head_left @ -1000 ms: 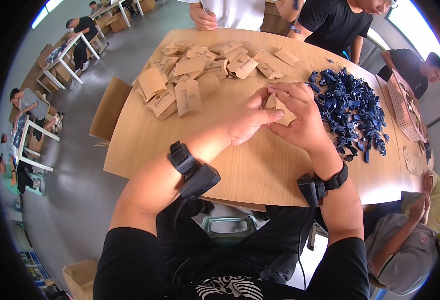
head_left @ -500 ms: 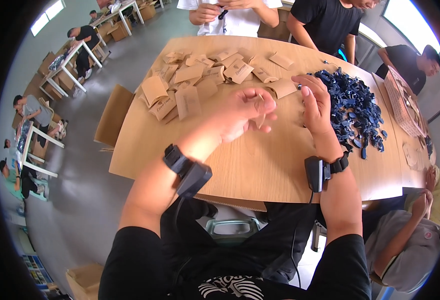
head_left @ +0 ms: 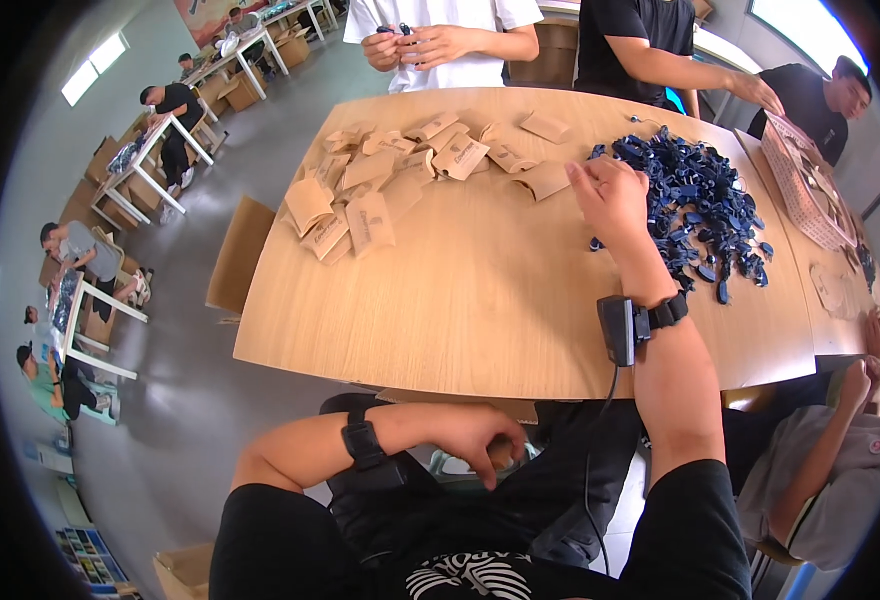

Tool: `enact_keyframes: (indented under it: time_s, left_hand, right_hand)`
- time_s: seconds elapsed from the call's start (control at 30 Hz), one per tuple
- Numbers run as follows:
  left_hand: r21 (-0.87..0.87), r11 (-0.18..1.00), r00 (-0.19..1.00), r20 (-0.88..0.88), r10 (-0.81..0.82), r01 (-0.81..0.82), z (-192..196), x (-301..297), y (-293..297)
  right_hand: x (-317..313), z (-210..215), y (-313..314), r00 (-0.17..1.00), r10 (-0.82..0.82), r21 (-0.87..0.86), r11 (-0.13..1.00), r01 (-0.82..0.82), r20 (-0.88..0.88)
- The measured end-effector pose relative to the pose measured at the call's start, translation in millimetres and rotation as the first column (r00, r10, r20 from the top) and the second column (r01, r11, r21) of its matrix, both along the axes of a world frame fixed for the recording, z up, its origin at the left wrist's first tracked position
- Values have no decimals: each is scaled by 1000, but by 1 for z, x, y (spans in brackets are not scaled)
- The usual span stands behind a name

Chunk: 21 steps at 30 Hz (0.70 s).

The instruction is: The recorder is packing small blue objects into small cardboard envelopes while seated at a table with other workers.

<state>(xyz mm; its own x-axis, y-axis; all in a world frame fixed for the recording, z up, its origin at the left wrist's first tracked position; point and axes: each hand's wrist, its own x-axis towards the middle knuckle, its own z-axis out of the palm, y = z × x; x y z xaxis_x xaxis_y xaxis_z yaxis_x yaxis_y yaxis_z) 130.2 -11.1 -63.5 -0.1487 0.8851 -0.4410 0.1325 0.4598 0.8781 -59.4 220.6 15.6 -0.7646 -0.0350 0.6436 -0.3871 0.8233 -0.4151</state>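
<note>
My right hand (head_left: 612,200) is over the table at the left edge of a heap of small dark blue pieces (head_left: 700,195). Its fingers are curled and closed, and whatever they may hold is hidden. Just left of its fingertips lies a brown cardboard pillow box (head_left: 543,181). Below the table's near edge, above my lap, my left hand (head_left: 482,440) hangs with thumb and forefinger apart; a brownish patch between them is too shadowed to make out. Several more pillow boxes (head_left: 368,222) lie in a loose pile on the table's left half.
Across the wooden table (head_left: 430,330) a person in white (head_left: 440,45) handles small dark pieces. Beside them a person in black reaches toward a pink basket (head_left: 800,185) on the right. Another person in grey (head_left: 810,460) sits at the right. A carton (head_left: 240,255) stands beyond the left edge.
My left hand has dropped from above the table to below its near edge. My right hand has curled its fingers closed. The person in black has stretched an arm toward the basket.
</note>
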Motion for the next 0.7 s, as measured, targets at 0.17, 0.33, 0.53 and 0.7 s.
enact_keyframes:
  time_s: [0.17, 0.33, 0.53, 0.7]
  left_hand:
    - [-296, 949, 994, -6, 112, -109, -72, -28, -27]
    - [-309, 929, 957, -261, 125, -206, -83, -41, -35]
    - [-98, 983, 902, -420, 100, -154, -92, -22, -41]
    - [-199, 951, 964, -75, -257, 238, 73, -6, 18]
  right_hand:
    - [2, 0, 0, 988, -68, 112, 992, 52, 140]
    - [7, -7, 1, 966, -76, 322, 947, -8, 247]
    - [12, -12, -13, 939, 41, 426, 884, -193, 341]
    - [17, 5, -16, 893, 41, 428, 867, -255, 449]
